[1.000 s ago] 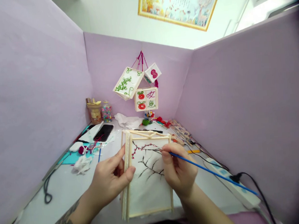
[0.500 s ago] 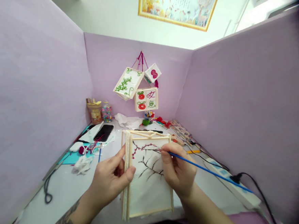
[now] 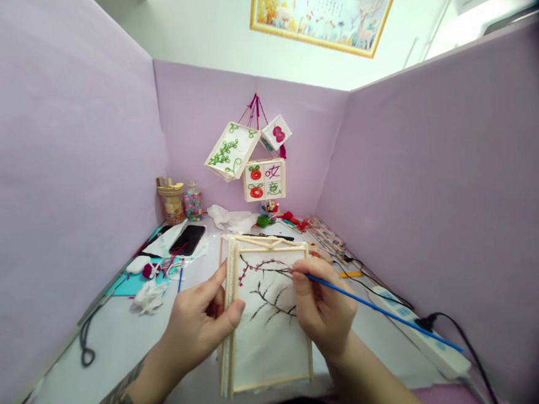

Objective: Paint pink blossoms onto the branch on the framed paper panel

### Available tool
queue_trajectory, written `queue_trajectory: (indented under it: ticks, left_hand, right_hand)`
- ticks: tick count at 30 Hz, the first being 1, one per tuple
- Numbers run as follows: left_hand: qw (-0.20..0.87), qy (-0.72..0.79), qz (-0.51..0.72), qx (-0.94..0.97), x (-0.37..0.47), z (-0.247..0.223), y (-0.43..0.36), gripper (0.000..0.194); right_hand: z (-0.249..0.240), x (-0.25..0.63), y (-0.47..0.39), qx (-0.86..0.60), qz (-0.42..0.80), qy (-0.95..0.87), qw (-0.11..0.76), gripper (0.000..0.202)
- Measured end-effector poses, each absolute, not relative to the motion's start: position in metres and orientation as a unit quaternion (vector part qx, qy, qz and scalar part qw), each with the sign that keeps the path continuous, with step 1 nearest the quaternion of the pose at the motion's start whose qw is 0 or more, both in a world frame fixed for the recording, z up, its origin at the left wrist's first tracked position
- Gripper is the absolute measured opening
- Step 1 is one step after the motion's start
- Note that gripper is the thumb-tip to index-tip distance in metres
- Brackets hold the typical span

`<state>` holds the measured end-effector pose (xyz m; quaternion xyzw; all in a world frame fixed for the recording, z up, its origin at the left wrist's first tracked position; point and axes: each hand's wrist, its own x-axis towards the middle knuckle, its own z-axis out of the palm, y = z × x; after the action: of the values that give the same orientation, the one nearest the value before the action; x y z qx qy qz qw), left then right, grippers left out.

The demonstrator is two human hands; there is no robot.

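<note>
My left hand (image 3: pixel 204 320) grips the left side of a wooden-framed lantern (image 3: pixel 271 356), thumb on the near edge and fingers behind it. The lantern's white panel bears dark painted branches, the upper one dotted with small red blossoms. My right hand (image 3: pixel 325 303) pinches a long blue brush (image 3: pixel 378 308) near its tip, which is at the upper branch on the right part of the panel. The brush's handle slants down to the right. The right hand's curled fingers cover part of the panel's right edge.
On the left of the table (image 3: pixel 125 384) are a phone (image 3: pixel 188 240), crumpled tissue (image 3: pixel 148 296) and teal sheets. A power strip (image 3: pixel 421 333) with cables is on the right. Three decorated lanterns (image 3: pixel 264 181) hang at the back, near jars (image 3: pixel 172 202). Purple panels enclose the table.
My right hand and the brush have shifted very slightly to the right. My left hand keeps the same grip on the lantern.
</note>
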<state>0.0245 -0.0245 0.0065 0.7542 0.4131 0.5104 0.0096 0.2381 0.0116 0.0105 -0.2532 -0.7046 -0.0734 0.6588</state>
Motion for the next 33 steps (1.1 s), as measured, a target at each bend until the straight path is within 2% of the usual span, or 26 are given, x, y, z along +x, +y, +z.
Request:
queue_trajectory:
  ticks: [33]
  left_hand:
    - [0.015,0.408,0.513,0.755,0.0256,0.0061,-0.0248,0.048]
  right_hand:
    - [0.0086,0.2386,0.0132,-0.247,-0.052,-0.715,0.652,0.023]
